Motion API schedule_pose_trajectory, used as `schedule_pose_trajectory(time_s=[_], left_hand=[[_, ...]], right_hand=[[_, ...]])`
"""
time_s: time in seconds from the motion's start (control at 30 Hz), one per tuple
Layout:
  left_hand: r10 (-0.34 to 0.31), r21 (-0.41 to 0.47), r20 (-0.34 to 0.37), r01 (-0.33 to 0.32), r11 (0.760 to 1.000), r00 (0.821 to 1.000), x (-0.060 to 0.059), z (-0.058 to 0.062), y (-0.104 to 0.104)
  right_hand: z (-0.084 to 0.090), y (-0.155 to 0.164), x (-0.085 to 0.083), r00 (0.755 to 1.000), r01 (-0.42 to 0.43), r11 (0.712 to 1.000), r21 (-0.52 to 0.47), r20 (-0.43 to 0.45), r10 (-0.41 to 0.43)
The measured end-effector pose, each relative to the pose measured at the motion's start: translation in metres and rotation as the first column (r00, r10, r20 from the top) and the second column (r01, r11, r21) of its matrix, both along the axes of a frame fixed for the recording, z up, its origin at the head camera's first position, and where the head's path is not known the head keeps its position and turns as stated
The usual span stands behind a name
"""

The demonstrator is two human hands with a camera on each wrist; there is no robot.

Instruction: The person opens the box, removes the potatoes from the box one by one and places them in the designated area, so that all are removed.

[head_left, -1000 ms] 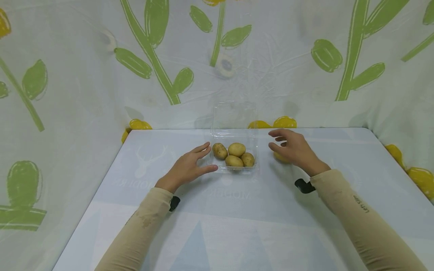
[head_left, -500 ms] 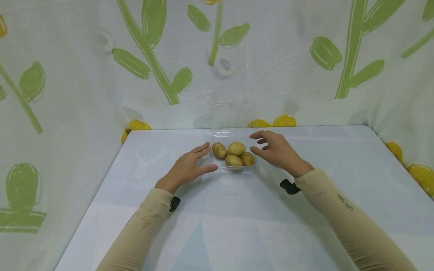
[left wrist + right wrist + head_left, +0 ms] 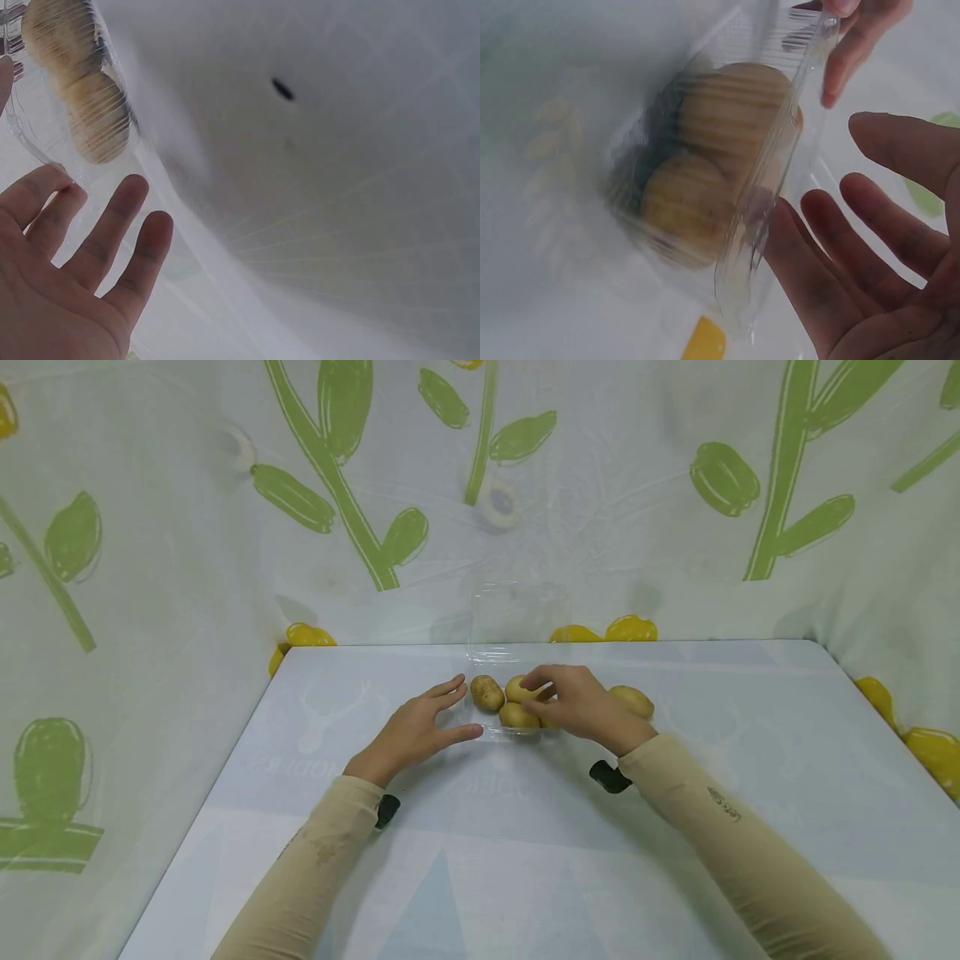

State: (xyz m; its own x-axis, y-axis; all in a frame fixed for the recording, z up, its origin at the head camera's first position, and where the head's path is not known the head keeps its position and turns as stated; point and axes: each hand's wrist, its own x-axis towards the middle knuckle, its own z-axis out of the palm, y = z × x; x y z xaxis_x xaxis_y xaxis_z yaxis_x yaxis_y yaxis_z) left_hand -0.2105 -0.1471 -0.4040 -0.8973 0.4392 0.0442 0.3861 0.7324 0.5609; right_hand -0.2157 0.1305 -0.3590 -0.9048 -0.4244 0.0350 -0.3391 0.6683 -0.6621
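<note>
A clear plastic clamshell box [image 3: 517,737] stands mid-table with its lid [image 3: 517,610] raised at the back. Several potatoes [image 3: 487,692] lie inside. My left hand [image 3: 420,727] rests flat against the box's left side, fingers straight. Over the box's right half reaches my right hand [image 3: 573,702], fingers loosely spread and gripping nothing. One loose potato [image 3: 632,700] lies on the table just right of the box, behind that hand. The right wrist view shows my straight fingers [image 3: 832,277] at the box's wall [image 3: 780,172], with potatoes [image 3: 690,202] behind it. The left wrist view shows my open palm [image 3: 75,270] below the box [image 3: 45,142].
The pale printed tabletop [image 3: 525,860] is walled by a leaf-patterned plastic sheet [image 3: 225,527] at the back and sides. Yellow shapes [image 3: 303,635] show at the sheet's foot along the far edge.
My right hand has moved left from the loose potato to above the box's right side, uncovering that potato on the table. My left hand has stayed put.
</note>
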Motion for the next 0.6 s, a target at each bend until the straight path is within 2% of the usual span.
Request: schedule_pose_trajectory(time_s=[0.17, 0.3, 0.6], left_hand=[[0.002, 0.001, 0.003, -0.002, 1.000, 1.000, 0.000, 0.000, 0.000], [0.001, 0.007, 0.003, -0.001, 1.000, 1.000, 0.000, 0.000, 0.000], [0.002, 0.013, 0.005, -0.002, 1.000, 1.000, 0.001, 0.001, 0.000]], right_hand=[[-0.002, -0.007, -0.001, 0.998, -0.026, 1.000, 0.004, 0.063, 0.026], [-0.004, -0.010, -0.002, 0.996, -0.054, 0.998, 0.015, 0.078, 0.053], [-0.005, -0.016, -0.005, 0.995, -0.043, 0.996, 0.074, 0.096, 0.035]])
